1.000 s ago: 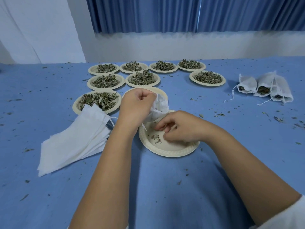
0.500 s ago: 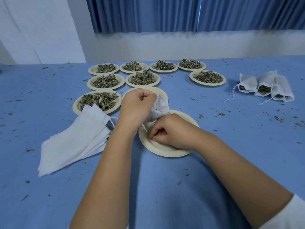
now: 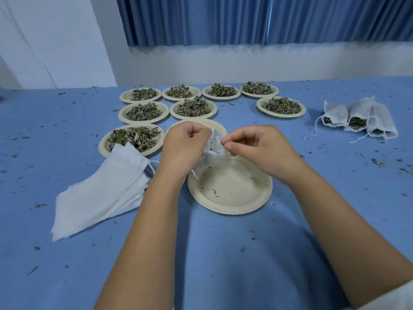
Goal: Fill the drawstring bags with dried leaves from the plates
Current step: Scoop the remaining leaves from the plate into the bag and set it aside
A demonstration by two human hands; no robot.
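Eight full plates [image 3: 259, 107] of dried leaves [image 3: 193, 107] sit at the far side of the blue tabletop [image 3: 223, 253], spread from 11 to 1 o'clock as seen from the person: four in the back row, three in the next, and one nearer at 10 o'clock. Directly ahead lies the near plate [image 3: 230, 189], almost bare, with only a few dark crumbs left on it. Above its 12 o'clock rim both hands hold a white drawstring bag [image 3: 213, 145] with its mouth up. The left hand [image 3: 185, 144] is clenched on one side of the mouth, fingers curled round the gathered cloth, and a loose string [image 3: 194, 174] hangs down from it over the plate's 10 o'clock rim. The right hand [image 3: 257, 146] has its thumb and fingertips pinched together at the opposite edge of the mouth, touching the cloth. Behind the hands another plate [image 3: 218, 126] shows only part of its rim. At 9 o'clock from the near plate lies a fanned stack of flat empty bags [image 3: 100, 193], its upper corner overlapping the nearest full plate. Well apart at 2 o'clock, three filled bags [image 3: 357, 115] lie side by side with leaves showing at their mouths and strings trailing. Leaf bits are scattered all over the cloth. Blue curtains [image 3: 245, 19] hang at 12 o'clock
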